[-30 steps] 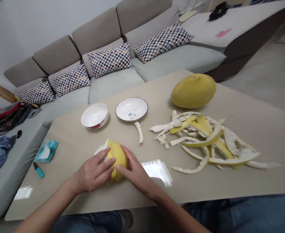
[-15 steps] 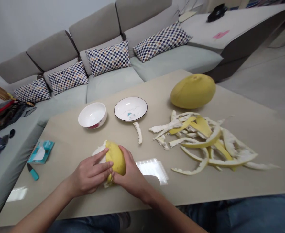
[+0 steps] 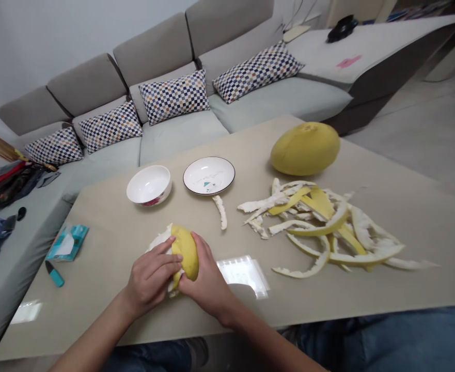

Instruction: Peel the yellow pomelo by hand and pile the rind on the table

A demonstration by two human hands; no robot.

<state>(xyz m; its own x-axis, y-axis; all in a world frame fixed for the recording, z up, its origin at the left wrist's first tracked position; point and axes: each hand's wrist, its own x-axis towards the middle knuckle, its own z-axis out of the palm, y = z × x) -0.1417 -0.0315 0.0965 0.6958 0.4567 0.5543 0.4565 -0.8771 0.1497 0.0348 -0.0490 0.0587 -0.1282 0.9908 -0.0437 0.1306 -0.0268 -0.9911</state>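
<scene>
Between my two hands is a partly peeled pomelo (image 3: 186, 251), yellow rind on its right side and white pith showing at its upper left. My left hand (image 3: 152, 273) lies over its left side, fingers bent across pith and rind. Around the right side curls my right hand (image 3: 206, 276), its thumb at the lower edge of the rind, where a little white pith shows. The underside of the fruit is hidden. Just beyond it lie a white bowl (image 3: 148, 185), a dark-rimmed plate (image 3: 209, 175) and a single strip of pith (image 3: 220, 212).
A heap of yellow and white peel (image 3: 320, 219) spreads over the table's right side, with a whole pomelo (image 3: 305, 149) behind it. At the left are a tissue pack (image 3: 67, 243) and a small teal-handled knife (image 3: 55, 274). A sofa (image 3: 181, 139) runs behind the table (image 3: 107, 243).
The view has shifted slightly. My left hand has moved a little to the right against the pomelo, its fingers more bunched; my right hand keeps its hold.
</scene>
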